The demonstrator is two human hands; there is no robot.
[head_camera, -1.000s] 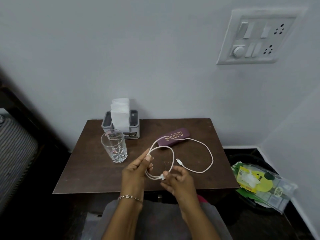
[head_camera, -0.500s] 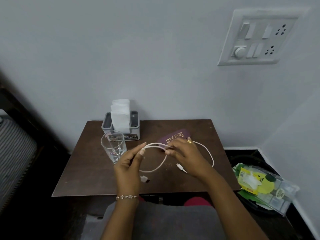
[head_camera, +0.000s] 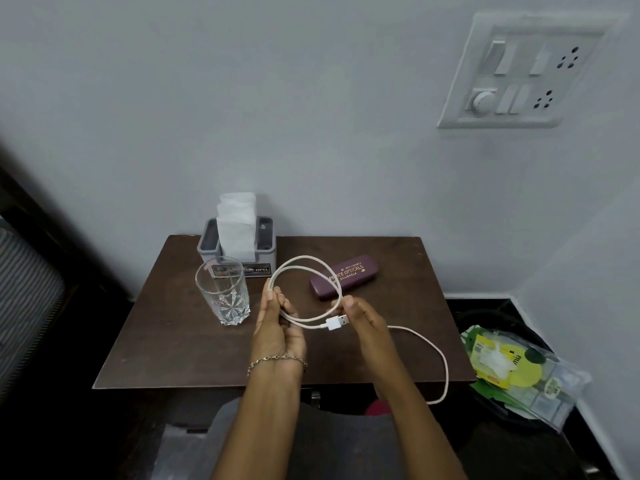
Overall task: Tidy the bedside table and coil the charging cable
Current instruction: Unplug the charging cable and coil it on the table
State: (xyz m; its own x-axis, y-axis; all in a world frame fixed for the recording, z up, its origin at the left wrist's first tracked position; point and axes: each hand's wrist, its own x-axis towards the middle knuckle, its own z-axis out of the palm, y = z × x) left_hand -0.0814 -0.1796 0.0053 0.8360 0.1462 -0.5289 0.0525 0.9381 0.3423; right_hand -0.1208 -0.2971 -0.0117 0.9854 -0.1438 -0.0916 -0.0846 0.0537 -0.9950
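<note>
A white charging cable (head_camera: 304,263) forms two loops above the dark brown bedside table (head_camera: 166,327). My left hand (head_camera: 277,323) grips the loops on their left side, fingers curled round the strands. My right hand (head_camera: 360,315) pinches the cable on the right side of the loops, just above the USB plug (head_camera: 336,322), which sticks out between both hands. The rest of the cable trails from under my right hand, runs right and hangs over the table's front edge (head_camera: 445,368).
An empty drinking glass (head_camera: 223,294) stands left of my left hand. Behind it a grey tissue holder (head_camera: 239,244) sits against the wall. A maroon spectacle case (head_camera: 343,276) lies behind the loops. A bin with packaging (head_camera: 512,368) stands on the floor at right.
A second loop has been added to the coil in my left hand. My right hand drew back from near the spectacle case towards me, and the cable's tail now hangs over the front edge.
</note>
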